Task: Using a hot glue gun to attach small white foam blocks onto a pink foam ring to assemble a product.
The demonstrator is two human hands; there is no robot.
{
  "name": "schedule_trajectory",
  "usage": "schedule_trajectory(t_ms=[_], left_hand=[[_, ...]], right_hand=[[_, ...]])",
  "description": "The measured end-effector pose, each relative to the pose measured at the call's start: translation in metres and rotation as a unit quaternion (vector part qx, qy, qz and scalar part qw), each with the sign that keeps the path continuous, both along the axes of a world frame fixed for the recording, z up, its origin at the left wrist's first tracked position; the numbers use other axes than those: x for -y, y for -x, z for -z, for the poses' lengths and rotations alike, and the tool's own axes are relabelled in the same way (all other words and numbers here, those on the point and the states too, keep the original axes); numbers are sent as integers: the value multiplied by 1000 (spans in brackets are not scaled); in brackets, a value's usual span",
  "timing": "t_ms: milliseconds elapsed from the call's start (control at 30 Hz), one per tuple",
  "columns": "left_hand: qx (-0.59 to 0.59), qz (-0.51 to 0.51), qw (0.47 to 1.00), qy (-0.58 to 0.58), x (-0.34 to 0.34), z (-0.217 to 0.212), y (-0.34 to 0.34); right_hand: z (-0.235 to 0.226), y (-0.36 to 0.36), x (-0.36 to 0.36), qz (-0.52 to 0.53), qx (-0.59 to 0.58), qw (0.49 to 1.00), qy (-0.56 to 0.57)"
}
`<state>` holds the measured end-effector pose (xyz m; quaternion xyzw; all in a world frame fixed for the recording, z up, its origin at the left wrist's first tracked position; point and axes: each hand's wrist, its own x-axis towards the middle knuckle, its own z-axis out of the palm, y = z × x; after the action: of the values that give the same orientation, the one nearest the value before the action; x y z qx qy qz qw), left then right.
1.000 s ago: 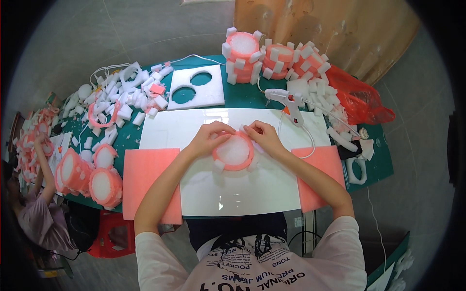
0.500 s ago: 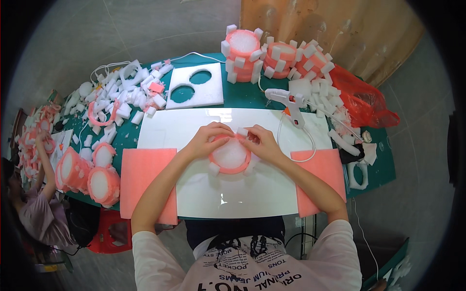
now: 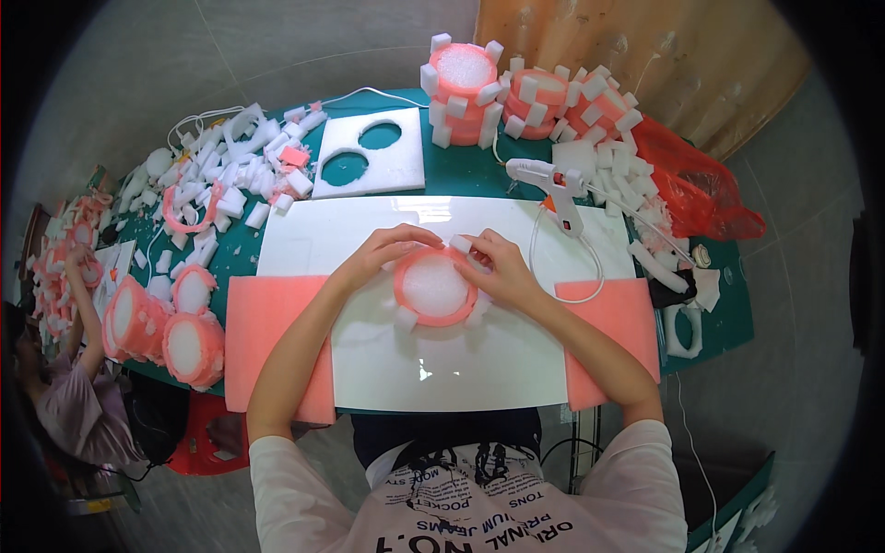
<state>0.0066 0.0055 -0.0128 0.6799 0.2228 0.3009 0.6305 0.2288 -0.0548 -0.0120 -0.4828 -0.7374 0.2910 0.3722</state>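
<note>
A round pink foam ring with a white centre lies on the glossy white board in front of me. Small white foam blocks stick out from its near side, one at the lower left. My right hand pinches a white foam block against the ring's far edge, thumb and fingers bent around it. At the ring's far left, my left hand has its fingers stretched out, the tips close to the far rim. Whether they touch it is hard to tell.
A white glue gun lies beyond my right hand, its cord looping over the board. Pink foam sheets flank the board. Finished-looking pink foam rounds stand stacked at the back. Foam scraps heap at left, where another person works.
My left hand has loosened from the ring: its thumb has lifted off the rim and the fingers have straightened. The right hand stays at the foam block on the far edge.
</note>
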Motion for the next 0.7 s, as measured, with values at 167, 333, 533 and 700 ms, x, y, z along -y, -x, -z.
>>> schedule_trajectory(t_ms=[167,333,533,700], left_hand=[[-39,-1,992,-117,-1,4,0],[-40,-15,993,-110,1,4,0],[-47,-25,992,-113,2,6,-1],[-63,-31,991,-113,4,2,-2]], right_hand=[[6,-2,0,10,-7,1000,-17],[-2,4,4,34,-33,999,-14],[-2,2,3,47,-27,998,27],[-2,2,1,26,-11,1000,-13]])
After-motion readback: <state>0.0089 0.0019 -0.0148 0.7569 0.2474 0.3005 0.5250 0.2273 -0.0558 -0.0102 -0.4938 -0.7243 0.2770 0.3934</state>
